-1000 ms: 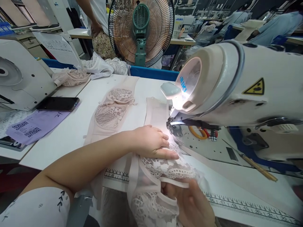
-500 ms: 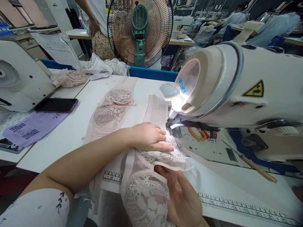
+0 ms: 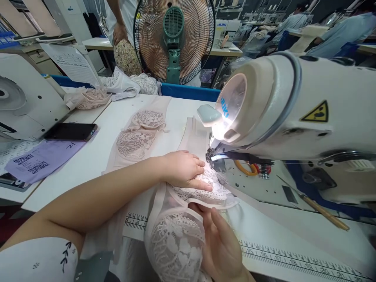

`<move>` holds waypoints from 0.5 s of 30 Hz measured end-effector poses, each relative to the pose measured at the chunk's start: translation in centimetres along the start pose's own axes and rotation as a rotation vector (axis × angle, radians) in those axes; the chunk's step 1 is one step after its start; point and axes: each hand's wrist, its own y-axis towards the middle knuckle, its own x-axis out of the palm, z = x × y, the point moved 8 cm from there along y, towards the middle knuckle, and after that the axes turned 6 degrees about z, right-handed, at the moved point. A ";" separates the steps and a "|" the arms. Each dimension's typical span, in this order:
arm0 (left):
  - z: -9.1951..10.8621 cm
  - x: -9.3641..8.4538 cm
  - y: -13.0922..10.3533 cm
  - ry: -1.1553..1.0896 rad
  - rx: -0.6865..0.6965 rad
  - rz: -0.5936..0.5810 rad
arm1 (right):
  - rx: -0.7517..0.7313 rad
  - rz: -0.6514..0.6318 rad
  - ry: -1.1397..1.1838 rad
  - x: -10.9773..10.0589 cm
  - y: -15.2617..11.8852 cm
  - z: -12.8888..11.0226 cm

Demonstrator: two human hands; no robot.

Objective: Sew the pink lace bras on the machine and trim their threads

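A pale beige lace bra [image 3: 178, 244] lies partly on the white table and hangs over its front edge. My left hand [image 3: 183, 170] rests flat on the lace by the needle area, fingers stretched out. My right hand [image 3: 221, 243] grips the bra at the edge between its cups, fingertips hidden under the fabric and thumb showing. The bra's wing runs back beside the presser foot [image 3: 209, 154] of the sewing machine [image 3: 264, 102], whose lamp lights the lace. Left of my hands lies a second lace bra [image 3: 136, 145].
Tweezers with a wooden handle [image 3: 324, 211] and an orange ring [image 3: 245, 168] lie right of the needle. A phone [image 3: 71, 131] rests on a purple paper [image 3: 44, 158] at left. Beyond the blue edge stand a fan [image 3: 173, 43] and a person [image 3: 119, 33]. A ruler strip [image 3: 293, 258] lines the front edge.
My right hand and the hanging cup have shifted slightly left. My left hand has moved a little left too, still flat on the lace.
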 end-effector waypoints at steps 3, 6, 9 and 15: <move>0.1 0.1 0.0 0.012 0.024 0.012 | 0.105 0.065 0.007 0.4 -0.2 -0.1; 0.2 0.5 -0.1 0.027 0.047 0.047 | 0.176 0.125 -0.019 0.3 -0.3 0.0; 0.0 1.0 -0.2 0.075 0.039 0.060 | 0.197 0.095 0.002 0.3 -0.3 0.3; -0.3 1.4 -0.1 0.142 0.023 0.070 | 0.140 -0.106 0.004 1.6 -0.4 0.1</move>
